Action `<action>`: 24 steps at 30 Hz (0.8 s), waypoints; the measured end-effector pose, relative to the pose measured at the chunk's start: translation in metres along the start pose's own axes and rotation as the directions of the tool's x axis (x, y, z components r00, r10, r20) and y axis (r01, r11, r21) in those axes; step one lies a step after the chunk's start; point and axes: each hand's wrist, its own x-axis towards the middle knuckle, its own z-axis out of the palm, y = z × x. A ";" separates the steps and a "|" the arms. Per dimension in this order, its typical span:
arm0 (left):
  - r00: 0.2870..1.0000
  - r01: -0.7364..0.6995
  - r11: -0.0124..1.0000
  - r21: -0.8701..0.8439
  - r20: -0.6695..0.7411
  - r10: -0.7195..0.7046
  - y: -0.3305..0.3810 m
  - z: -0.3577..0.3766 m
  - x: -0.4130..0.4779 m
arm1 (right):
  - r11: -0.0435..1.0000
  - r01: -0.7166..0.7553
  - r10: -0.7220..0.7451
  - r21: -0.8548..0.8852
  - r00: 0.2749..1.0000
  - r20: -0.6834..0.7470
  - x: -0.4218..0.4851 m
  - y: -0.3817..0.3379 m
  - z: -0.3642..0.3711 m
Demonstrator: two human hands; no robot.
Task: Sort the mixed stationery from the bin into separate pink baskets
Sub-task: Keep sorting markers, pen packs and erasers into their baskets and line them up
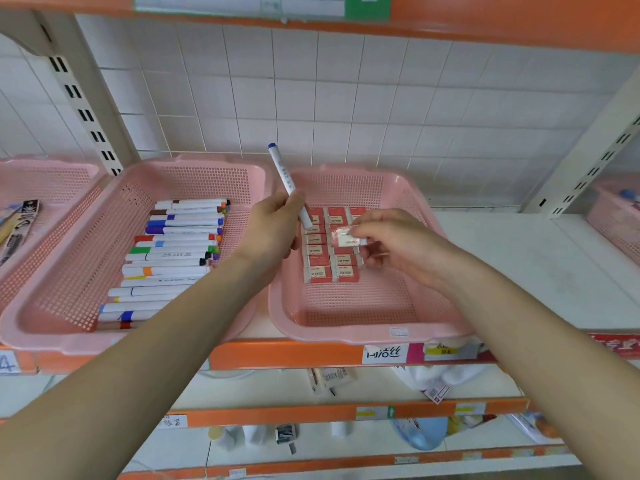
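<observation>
My left hand (273, 230) grips a white marker with a blue cap (284, 176), its capped end pointing up and away, between the two middle baskets. My right hand (391, 242) pinches a wrapped red-and-white eraser (344, 237) just above the rows of erasers (329, 261) lying in the right pink basket (346, 327). The left pink basket (62, 327) holds several white markers with coloured caps (173, 251) laid side by side.
Another pink basket (52, 178) at the far left holds dark packaged items (19, 226). A fourth pink basket (613, 220) sits at the far right beyond a shelf upright. The orange shelf edge (294, 355) carries price labels; lower shelves hold assorted goods.
</observation>
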 end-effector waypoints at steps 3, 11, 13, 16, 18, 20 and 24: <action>1.000 0.005 1.000 0.029 0.007 -0.005 -0.001 -0.002 0.000 | 0.996 -0.060 0.055 0.065 0.995 0.081 0.000 0.001 -0.010; 0.997 -0.023 0.997 0.077 0.077 0.017 0.004 -0.002 -0.008 | 0.953 -0.002 0.010 -0.304 1.000 0.026 0.021 0.021 -0.034; 0.996 -0.025 0.995 0.095 0.086 0.017 0.005 -0.001 -0.010 | 0.785 0.038 -0.005 -0.618 0.998 0.056 0.025 0.025 -0.037; 0.995 -0.020 0.994 0.110 0.097 0.009 0.005 0.000 -0.012 | 0.519 0.073 -0.024 -0.852 0.997 0.071 0.027 0.028 -0.037; 0.995 -0.021 0.992 0.121 0.102 0.009 0.005 0.001 -0.012 | 0.455 0.088 -0.033 -0.886 0.996 0.082 0.030 0.031 -0.036; 0.994 -0.022 0.991 0.129 0.107 0.008 0.005 0.001 -0.012 | 0.450 0.112 -0.057 -0.886 0.994 0.096 0.035 0.035 -0.034; 0.994 -0.027 0.991 0.130 0.112 0.012 0.004 0.000 -0.014 | 0.429 0.163 -0.121 -0.888 0.985 0.122 0.041 0.044 -0.027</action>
